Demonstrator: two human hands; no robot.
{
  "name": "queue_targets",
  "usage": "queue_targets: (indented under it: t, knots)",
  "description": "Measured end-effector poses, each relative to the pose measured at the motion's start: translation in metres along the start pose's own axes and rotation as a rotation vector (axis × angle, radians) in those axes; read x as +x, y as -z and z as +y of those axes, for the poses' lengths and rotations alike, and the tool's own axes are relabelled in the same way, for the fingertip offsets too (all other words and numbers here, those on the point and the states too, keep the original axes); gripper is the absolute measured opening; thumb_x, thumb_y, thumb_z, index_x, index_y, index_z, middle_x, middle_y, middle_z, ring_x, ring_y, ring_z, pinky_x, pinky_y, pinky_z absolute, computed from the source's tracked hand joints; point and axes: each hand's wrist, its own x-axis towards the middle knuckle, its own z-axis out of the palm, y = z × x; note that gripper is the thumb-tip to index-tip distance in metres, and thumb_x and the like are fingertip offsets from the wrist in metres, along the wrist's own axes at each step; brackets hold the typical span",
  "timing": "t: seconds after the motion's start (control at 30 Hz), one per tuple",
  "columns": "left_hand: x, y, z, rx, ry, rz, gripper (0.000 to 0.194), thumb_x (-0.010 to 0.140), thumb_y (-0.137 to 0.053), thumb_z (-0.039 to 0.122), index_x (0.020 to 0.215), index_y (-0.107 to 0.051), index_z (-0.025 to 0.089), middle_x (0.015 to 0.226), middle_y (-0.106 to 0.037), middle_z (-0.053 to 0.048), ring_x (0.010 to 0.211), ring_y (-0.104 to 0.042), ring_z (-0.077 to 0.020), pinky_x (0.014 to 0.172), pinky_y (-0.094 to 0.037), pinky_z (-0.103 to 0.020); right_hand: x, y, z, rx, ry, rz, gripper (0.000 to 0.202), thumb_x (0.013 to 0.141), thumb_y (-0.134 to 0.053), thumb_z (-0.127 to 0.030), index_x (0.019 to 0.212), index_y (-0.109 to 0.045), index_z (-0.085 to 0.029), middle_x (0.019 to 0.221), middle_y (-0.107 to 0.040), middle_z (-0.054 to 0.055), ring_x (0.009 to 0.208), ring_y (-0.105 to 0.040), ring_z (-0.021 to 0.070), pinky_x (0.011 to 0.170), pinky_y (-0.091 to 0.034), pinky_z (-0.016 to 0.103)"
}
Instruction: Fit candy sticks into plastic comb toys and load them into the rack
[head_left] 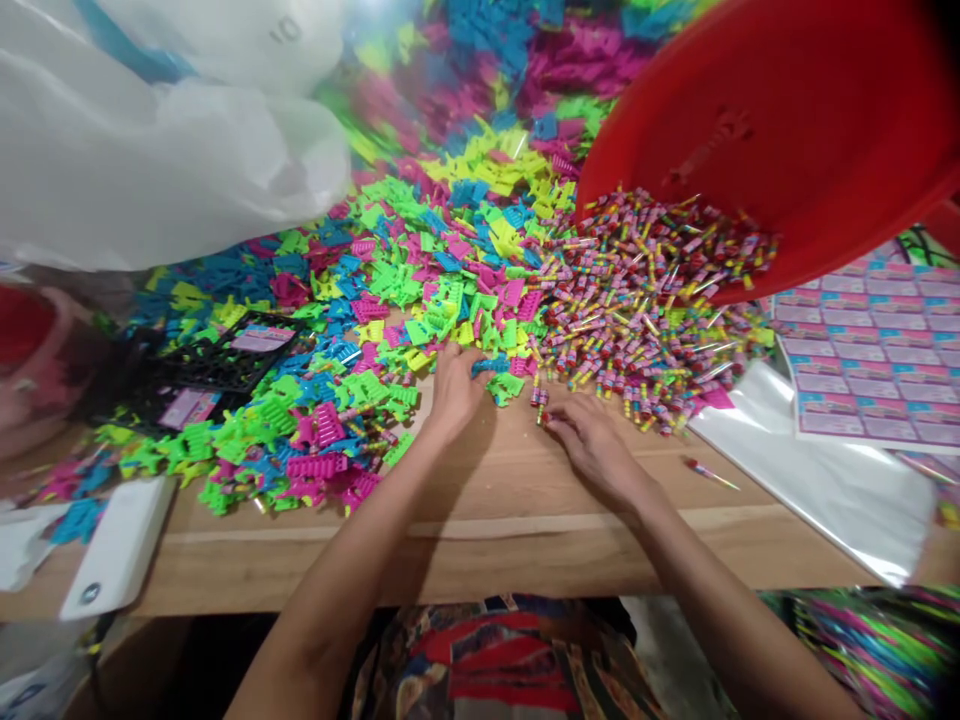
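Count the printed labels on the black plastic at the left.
2: one label toward the upper right of the black plastic, the other lower and further left. More may be hidden beneath.

Over on my left, I see a flat white oblong device (120, 548) lying aslant at the front edge of the wooden table (495, 500), and behind it a blurred reddish tub (49, 385). Patterned clothing (510, 655) shows below.
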Motion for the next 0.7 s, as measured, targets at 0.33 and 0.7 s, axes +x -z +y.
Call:
queue_targets:
  t: [0.33,0.7]
  knots:
    - [-0.076,0.021,0.007,-0.860,0.283,-0.194,0.025,0.072,-0.081,0.037,0.080,-0.068,0.017,0.070,-0.059,0.004,0.068,-0.050,-0.0121,0.069,-0.039,-0.026,0.011,-0.031,-0.042,0.606,-0.153,0.037,0.026,0.099,-0.056,-0.035,0.121,-0.065,-0.024,0.116,-0.070,0.006,0.103,-0.065,0.0201,0.090,-0.052,0.035]
    - [-0.095,0.020,0.018,-1.420,0.611,0.011,0.069,0.052,-0.097,0.025,0.112,-0.063,0.020,0.090,-0.070,0.003,0.082,-0.063,-0.0092,0.083,-0.047,-0.023,-0.005,-0.033,-0.071,0.357,0.147,-0.046,0.024,0.103,-0.052,-0.021,0.120,-0.069,-0.024,0.108,-0.067,0.009,0.105,-0.064,0.0222,0.091,-0.052,0.037]
